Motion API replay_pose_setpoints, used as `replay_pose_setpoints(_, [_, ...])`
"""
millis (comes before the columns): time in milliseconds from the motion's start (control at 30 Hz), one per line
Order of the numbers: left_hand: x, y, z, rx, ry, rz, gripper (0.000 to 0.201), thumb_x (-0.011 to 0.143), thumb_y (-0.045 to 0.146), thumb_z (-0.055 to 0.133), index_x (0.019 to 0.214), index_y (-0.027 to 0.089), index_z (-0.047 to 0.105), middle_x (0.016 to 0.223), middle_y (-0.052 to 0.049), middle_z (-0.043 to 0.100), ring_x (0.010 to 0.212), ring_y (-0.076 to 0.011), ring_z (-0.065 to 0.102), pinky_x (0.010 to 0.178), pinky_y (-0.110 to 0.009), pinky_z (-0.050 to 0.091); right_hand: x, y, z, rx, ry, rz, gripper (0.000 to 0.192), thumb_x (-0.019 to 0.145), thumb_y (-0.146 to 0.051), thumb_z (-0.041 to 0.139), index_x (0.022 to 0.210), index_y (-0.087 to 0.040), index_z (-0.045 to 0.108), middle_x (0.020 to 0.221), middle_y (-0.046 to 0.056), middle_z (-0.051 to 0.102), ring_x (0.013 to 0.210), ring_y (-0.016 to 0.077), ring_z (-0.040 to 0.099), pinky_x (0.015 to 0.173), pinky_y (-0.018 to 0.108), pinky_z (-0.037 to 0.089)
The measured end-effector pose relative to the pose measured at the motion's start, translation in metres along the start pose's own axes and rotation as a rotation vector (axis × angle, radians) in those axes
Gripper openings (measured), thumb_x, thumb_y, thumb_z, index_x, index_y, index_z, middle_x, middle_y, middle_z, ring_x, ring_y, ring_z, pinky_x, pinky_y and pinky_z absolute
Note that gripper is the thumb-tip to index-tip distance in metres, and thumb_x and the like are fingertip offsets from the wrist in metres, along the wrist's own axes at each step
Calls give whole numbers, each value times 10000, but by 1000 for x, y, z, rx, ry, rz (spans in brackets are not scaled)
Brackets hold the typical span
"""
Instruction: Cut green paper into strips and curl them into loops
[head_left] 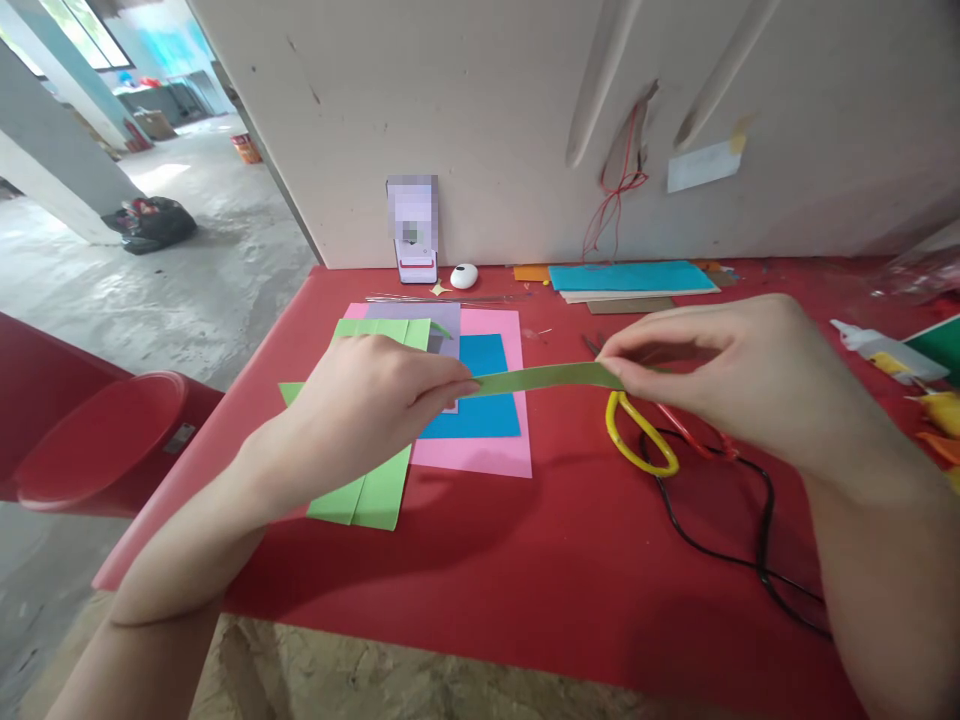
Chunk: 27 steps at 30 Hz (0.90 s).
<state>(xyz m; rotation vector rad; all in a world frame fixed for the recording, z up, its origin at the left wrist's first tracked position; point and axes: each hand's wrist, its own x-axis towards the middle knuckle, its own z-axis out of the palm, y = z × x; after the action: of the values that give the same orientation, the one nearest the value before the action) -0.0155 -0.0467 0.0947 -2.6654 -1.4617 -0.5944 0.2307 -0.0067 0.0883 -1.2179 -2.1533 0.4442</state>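
Observation:
A narrow green paper strip (pixel 551 377) is stretched level between my two hands, above the red table. My left hand (pixel 367 400) pinches its left end between thumb and fingers. At the other end my right hand (pixel 720 380) pinches it the same way. Beneath my left hand lie light green paper sheets (pixel 379 490) with crease or edge lines. They overlap a pink sheet (pixel 487 460), a blue sheet (pixel 495 400) and a purple sheet (pixel 446 325). Scissors with yellow and red handles (pixel 643 455) lie below my right hand, their blades partly hidden.
A phone (pixel 416 255) leans on the wall beside a white mouse-like object (pixel 464 276). Blue sheets (pixel 634 277) lie along the back. A black cable (pixel 765 530) curves across the right side, near a glue bottle (pixel 889 352). A red stool (pixel 105 440) stands left of the table.

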Motion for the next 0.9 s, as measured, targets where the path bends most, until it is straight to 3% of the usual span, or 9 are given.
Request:
replay_pose_setpoints(133, [2, 2, 3, 120, -16, -22, 271, 883, 281, 466, 769, 176, 689, 474, 22, 548, 380, -79, 392, 418, -217, 254, 1, -3, 7, -9, -5, -37, 137, 700, -98, 601, 615, -201, 628, 672, -25, 679, 638, 123, 622, 599, 213, 496])
replay_pose_setpoints(367, [3, 12, 19, 82, 104, 97, 289, 893, 205, 422, 735, 163, 661, 501, 21, 566, 423, -77, 448, 418, -199, 260, -4, -19, 14, -34, -6, -133, 142, 719, -77, 578, 662, -188, 646, 674, -24, 683, 594, 106, 594, 589, 214, 481])
replay_pose_setpoints(600, [3, 7, 12, 128, 131, 55, 296, 868, 170, 420, 668, 155, 638, 495, 20, 554, 423, -70, 415, 427, -204, 253, 0, -1, -1, -80, 42, -13, 84, 730, -176, 598, 670, -216, 642, 696, -5, 686, 630, 157, 614, 560, 257, 467])
replay_pose_setpoints(767, [5, 8, 16, 121, 86, 52, 306, 872, 168, 403, 681, 157, 641, 479, 18, 539, 423, -79, 424, 426, -209, 252, 4, 7, -6, -264, -32, -51, 147, 743, -170, 538, 611, -228, 567, 652, 1, 661, 608, 173, 593, 580, 294, 432])
replay_pose_setpoints(900, [7, 8, 20, 97, 100, 44, 294, 872, 177, 417, 688, 156, 646, 483, 16, 544, 429, -84, 445, 421, -212, 258, 6, 13, -13, -470, 88, -3, 150, 747, -136, 536, 618, -210, 564, 680, 51, 670, 653, 208, 616, 630, 324, 424])
